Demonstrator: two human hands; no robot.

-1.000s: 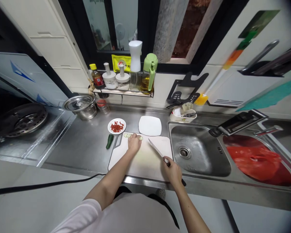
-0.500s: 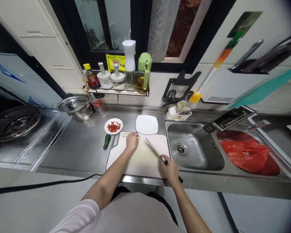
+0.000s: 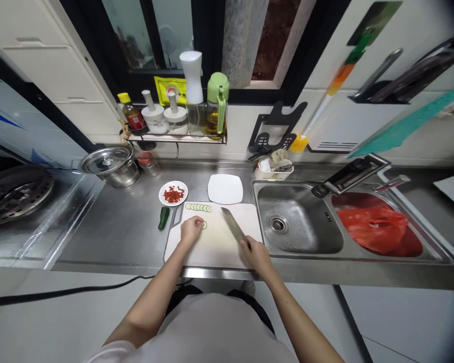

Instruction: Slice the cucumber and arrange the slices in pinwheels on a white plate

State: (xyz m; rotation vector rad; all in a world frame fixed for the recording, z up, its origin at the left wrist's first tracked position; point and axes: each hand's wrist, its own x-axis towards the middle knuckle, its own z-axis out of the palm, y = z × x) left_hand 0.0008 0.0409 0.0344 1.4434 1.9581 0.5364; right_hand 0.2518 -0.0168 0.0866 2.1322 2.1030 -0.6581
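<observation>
My right hand (image 3: 256, 254) grips the handle of a kitchen knife (image 3: 232, 223), its blade pointing up and left over the right half of the white cutting board (image 3: 227, 252). Left of the blade, my left hand (image 3: 192, 229) has its fingers closed at the edge of a single cucumber slice (image 3: 204, 225), which looks pinched at the fingertips. A row of overlapping cucumber slices (image 3: 199, 207) lies along the board's far left edge. Beside the board on the left rests a dark green piece of cucumber (image 3: 164, 218).
A small plate (image 3: 162, 195) of chopped red pieces and a white square plate (image 3: 225, 188) stand behind the board. To the right is a double sink (image 3: 302, 222) with a red bag (image 3: 374, 229). A lidded steel pot (image 3: 119, 174) and a jar (image 3: 149, 164) stand back left, under a condiment shelf (image 3: 177, 138).
My left hand has moved off the row of slices, back toward me and left, with one slice at its fingertips. The knife has shifted slightly left. The view has shifted a little.
</observation>
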